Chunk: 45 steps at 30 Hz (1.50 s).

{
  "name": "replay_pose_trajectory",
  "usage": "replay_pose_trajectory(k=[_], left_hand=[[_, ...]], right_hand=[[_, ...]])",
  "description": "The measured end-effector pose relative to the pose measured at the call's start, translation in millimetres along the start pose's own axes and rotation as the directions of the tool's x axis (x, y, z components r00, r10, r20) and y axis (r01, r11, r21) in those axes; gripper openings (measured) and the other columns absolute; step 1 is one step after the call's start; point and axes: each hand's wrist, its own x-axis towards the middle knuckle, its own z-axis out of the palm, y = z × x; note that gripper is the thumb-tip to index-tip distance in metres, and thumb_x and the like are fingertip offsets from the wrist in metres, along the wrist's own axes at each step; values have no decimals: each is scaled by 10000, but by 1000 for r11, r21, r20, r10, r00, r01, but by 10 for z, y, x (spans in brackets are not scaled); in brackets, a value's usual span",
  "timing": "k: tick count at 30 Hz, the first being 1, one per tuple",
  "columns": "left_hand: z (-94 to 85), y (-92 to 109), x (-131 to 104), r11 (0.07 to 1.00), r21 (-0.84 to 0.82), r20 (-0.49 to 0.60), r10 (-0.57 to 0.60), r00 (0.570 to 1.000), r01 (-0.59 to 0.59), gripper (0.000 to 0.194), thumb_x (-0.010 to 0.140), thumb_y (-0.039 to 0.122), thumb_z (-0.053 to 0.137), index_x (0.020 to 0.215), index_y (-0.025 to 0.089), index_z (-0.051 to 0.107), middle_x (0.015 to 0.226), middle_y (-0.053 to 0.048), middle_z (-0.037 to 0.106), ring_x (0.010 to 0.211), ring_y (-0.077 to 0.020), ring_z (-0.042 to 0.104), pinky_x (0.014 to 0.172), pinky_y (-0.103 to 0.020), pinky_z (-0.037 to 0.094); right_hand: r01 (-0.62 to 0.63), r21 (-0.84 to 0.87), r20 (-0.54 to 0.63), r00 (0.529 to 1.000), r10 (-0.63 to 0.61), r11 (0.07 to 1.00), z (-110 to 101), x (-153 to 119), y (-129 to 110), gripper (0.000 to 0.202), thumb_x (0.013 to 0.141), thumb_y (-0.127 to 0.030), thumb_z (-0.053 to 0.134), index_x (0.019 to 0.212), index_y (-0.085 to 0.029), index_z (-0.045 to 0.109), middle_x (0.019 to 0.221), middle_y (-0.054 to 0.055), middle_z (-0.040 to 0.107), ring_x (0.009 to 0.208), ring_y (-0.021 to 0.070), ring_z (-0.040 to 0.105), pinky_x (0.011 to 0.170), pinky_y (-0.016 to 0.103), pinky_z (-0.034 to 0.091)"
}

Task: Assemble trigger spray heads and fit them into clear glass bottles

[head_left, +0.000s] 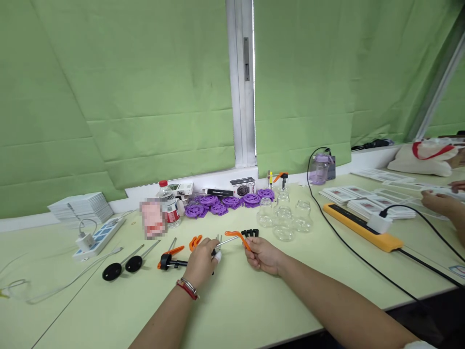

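My left hand [204,261] is closed on a black part with a thin metal rod [228,241] that points up to the right. The rod's tip meets or overlaps a curved orange piece [238,234]. That orange piece is pinched in my right hand [264,256]. Beside my left hand lie a black round-headed part [166,261] and more orange pieces [195,242]. Small black pieces [250,233] sit just behind my right hand. Two rods with black discs [112,272] rest farther left.
Purple parts [218,206] and a bottle [173,213] stand behind. Clear glass jars [284,224] are right of centre. An orange power strip [363,228] with black cables lies right, a white strip [100,237] left. Another person's hand [441,201] is at the far right.
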Motion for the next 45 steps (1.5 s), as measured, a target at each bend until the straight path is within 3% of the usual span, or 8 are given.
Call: replay_pose_trajectory(k=[7, 14, 21, 28, 35, 39, 42, 45], left_hand=[[-25, 23, -62, 999, -33, 19, -38, 999, 39, 316, 783, 243, 459, 1080, 186, 553, 990, -103, 585, 871, -242, 548, 713, -334, 406], [83, 85, -60, 900, -435, -53, -9, 999, -15, 340, 737, 259, 558, 1068, 193, 517, 997, -82, 573, 871, -215, 553, 746, -334, 433], [141, 60, -21, 801, -596, -154, -46, 987, -55, 260, 658, 212, 637, 915, 209, 595, 934, -57, 562, 874, -214, 531, 790, -341, 399], [181, 56, -39, 596, -803, 12, -40, 999, 33, 342, 692, 204, 617, 1020, 255, 537, 822, -17, 584, 733, -190, 543, 690, -307, 378], [96, 125, -90, 550, -833, 77, 7, 997, 60, 302, 727, 187, 567, 1010, 260, 488, 729, 23, 498, 627, -145, 468, 631, -282, 355], [56, 146, -121, 481, -872, 142, 70, 987, 91, 456, 664, 134, 633, 1070, 268, 476, 785, 27, 452, 672, -123, 409, 619, -246, 330], [32, 146, -137, 379, -913, 202, 108, 973, 148, 562, 630, 148, 690, 1130, 257, 459, 826, 15, 459, 712, -127, 419, 629, -246, 334], [28, 157, -139, 197, -967, 188, 115, 975, 163, 434, 741, 310, 628, 1136, 203, 484, 822, -15, 484, 711, -138, 439, 644, -274, 346]], right_hand=[[-5, -32, 54, 999, 6, 999, -37, 35, 77, 332, 813, -506, 523, 760, -218, 365, 515, -90, 420, 372, 45, 340, 391, 182, 190], [-16, -78, 49, 999, 20, 997, 37, 8, 73, 313, 792, -491, 551, 832, -213, 412, 490, -95, 418, 359, 52, 340, 398, 192, 208], [0, -92, 66, 998, 6, 996, 63, 1, 67, 337, 773, -504, 572, 789, -206, 416, 480, -91, 425, 356, 55, 351, 388, 196, 206], [90, -112, 151, 986, -72, 990, 66, 23, 127, 353, 777, -528, 561, 770, -207, 414, 501, -72, 482, 367, 61, 367, 386, 202, 225], [85, -84, 185, 980, -68, 993, 86, 6, 129, 343, 784, -505, 566, 750, -199, 413, 527, -62, 485, 396, 63, 387, 406, 210, 243], [-1, -45, 204, 979, 10, 999, 121, -25, 103, 334, 790, -494, 566, 754, -208, 398, 534, -76, 443, 386, 46, 333, 403, 198, 183], [3, -56, 169, 986, 7, 998, 143, -21, 109, 333, 791, -497, 562, 753, -205, 406, 536, -75, 438, 382, 38, 313, 405, 197, 156], [23, -80, 125, 992, -13, 997, 157, -2, 131, 340, 780, -500, 575, 749, -204, 411, 524, -75, 440, 381, 35, 311, 406, 196, 147]])
